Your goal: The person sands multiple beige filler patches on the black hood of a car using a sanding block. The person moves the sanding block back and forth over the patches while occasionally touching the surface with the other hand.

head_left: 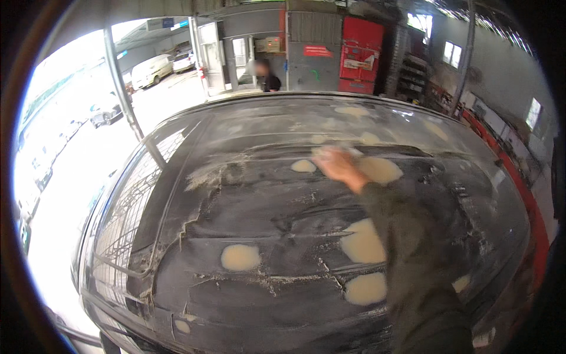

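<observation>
A broad dark vehicle roof [283,215], streaked with pale dust, stretches out in front of me. Several smooth beige filler patches dot it, among them a round patch [240,258] at left and a larger patch [380,170] beside my hand. My right hand [339,165] lies on the far middle part of the roof, its arm in a dark sleeve reaching in from the lower right. Motion smears its fingers. They are bent over a pale, flat thing [355,151] whose kind I cannot make out. My left hand is out of view.
Beyond the far roof edge a person [268,76] in dark clothing is partly visible. A metal post [121,88] rises at left, with a white van [152,72] parked outside. A red cabinet [359,54] stands at the back; a red rail [522,183] runs along the right.
</observation>
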Available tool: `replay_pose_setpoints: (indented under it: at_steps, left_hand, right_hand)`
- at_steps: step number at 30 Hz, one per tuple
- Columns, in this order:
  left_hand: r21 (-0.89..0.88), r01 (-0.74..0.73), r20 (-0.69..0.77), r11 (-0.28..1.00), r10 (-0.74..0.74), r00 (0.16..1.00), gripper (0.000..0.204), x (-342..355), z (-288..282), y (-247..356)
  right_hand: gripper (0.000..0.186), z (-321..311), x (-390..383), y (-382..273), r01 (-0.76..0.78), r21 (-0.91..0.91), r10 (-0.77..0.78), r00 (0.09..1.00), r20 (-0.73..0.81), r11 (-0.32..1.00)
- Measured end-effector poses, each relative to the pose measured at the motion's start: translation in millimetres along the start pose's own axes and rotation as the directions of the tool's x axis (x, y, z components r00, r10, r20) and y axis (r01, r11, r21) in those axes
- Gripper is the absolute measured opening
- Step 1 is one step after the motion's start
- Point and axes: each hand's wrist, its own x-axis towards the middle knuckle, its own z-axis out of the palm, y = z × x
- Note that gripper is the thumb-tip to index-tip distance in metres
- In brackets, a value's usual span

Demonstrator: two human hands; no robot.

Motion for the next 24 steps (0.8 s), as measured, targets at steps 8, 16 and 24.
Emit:
replay_pose_setpoints:
  at_steps: [8, 16, 24]
  left_hand:
    - [0.056, -0.003, -0.04, 0.998, 0.005, 0.999, 0.034, -7, 4, -4]
    - [0.074, 0.073, -0.015, 0.995, -0.072, 0.997, 0.033, -32, 3, -8]
    - [0.077, 0.058, 0.021, 0.995, -0.06, 0.998, 0.034, -31, 11, -9]
  right_hand:
    - [0.08, 78, 61, -265, 0.048, 0.07, -0.062, 0.974, 0.22, 0.996]
    - [0.065, 8, 1, -127, 0.076, 0.077, -0.091, 0.971, 0.223, 0.994]
    - [0.048, -109, -136, 198, -0.173, -0.294, 0.008, 0.874, -0.487, 0.94]
